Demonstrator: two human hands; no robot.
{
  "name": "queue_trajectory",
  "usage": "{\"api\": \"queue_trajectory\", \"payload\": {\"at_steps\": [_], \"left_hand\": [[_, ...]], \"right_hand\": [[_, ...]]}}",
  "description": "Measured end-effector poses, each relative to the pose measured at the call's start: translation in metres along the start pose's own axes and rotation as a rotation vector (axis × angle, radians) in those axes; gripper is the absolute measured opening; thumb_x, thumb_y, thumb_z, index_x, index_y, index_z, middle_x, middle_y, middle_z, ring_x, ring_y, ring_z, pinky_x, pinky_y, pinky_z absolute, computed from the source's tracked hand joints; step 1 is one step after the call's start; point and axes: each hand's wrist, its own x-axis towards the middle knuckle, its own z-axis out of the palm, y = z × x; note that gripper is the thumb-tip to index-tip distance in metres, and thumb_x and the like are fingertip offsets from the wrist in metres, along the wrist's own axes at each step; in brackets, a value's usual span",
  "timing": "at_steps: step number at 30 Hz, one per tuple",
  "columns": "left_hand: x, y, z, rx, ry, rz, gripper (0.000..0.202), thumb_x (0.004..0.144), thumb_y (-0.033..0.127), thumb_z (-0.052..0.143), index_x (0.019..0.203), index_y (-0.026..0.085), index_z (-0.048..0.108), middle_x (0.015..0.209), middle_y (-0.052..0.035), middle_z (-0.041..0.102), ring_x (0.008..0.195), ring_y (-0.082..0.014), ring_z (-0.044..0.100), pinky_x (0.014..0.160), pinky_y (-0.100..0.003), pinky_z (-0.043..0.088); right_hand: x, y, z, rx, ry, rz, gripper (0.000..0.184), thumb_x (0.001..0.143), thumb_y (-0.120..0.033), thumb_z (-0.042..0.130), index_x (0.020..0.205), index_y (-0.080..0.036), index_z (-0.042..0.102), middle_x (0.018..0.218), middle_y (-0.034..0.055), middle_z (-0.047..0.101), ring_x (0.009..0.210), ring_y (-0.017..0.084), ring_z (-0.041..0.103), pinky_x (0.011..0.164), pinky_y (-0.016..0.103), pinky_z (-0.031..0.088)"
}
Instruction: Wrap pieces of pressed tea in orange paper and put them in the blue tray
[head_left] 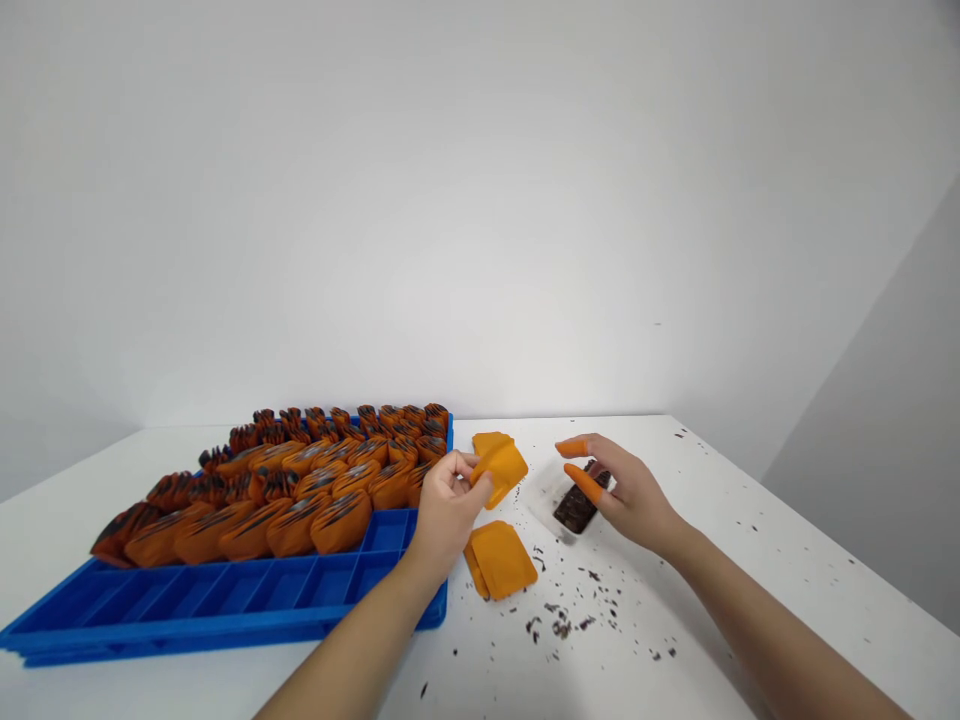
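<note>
My left hand (448, 505) pinches a small flat orange pouch (507, 467) between thumb and fingers, and the pouch juts out to the right. Behind it, another piece of the same orange material shows in part. My right hand (630, 490) hovers over a clear plastic container (541, 508) holding dark, dried flakes (576, 512). Its thumb and index finger are apart, with orange coverings on their tips and no object visible between them. A short stack of flat orange pouches (507, 562) lies on the table below the held one.
To the left, a blue compartment tray (225, 632) carries rows of filled orange pouches (247, 530) with dark tops; its front compartments show bare bottoms. Loose dark flakes (561, 628) litter the white table (750, 590). A plain wall (480, 200) rises behind.
</note>
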Motion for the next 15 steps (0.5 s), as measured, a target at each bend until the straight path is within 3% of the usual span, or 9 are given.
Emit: {"api": "queue_trajectory", "payload": {"at_steps": [5,9,12,15], "left_hand": [[-0.014,0.010,0.010,-0.135,-0.112,-0.071,0.049,0.076,0.043,0.085,0.074,0.023,0.041,0.086,-0.0001,0.062,0.075,-0.0151,0.061,0.070,-0.028,0.054],[-0.023,0.013,0.016,-0.159,-0.169,-0.067,0.050,0.080,0.046,0.084,0.076,0.024,0.040,0.081,0.0025,0.055,0.070,-0.0135,0.056,0.067,-0.026,0.051],[-0.022,0.014,0.013,-0.122,-0.209,-0.013,0.042,0.077,0.035,0.087,0.074,0.023,0.047,0.082,0.0020,0.057,0.077,-0.0151,0.058,0.075,-0.027,0.051],[-0.020,0.018,0.006,0.088,-0.292,0.095,0.022,0.078,0.018,0.081,0.086,0.023,0.061,0.090,-0.0010,0.065,0.090,-0.0192,0.065,0.087,-0.031,0.053]], "right_hand": [[-0.003,-0.015,0.011,0.225,-0.111,-0.049,0.025,0.105,-0.044,0.065,0.126,-0.030,0.067,0.121,0.0077,0.071,0.103,0.023,0.070,0.075,0.035,0.066],[-0.008,-0.030,0.023,0.368,-0.075,-0.068,0.017,0.107,-0.041,0.063,0.106,-0.026,0.071,0.103,0.0066,0.069,0.086,0.019,0.066,0.064,0.030,0.060],[-0.009,-0.032,0.025,0.405,0.003,-0.047,0.017,0.107,-0.038,0.064,0.097,-0.026,0.070,0.094,0.0053,0.066,0.075,0.017,0.062,0.055,0.028,0.056],[-0.007,-0.027,0.021,0.366,0.027,-0.080,0.015,0.105,-0.036,0.067,0.095,-0.025,0.071,0.091,0.0046,0.063,0.067,0.015,0.057,0.050,0.027,0.051]]}}
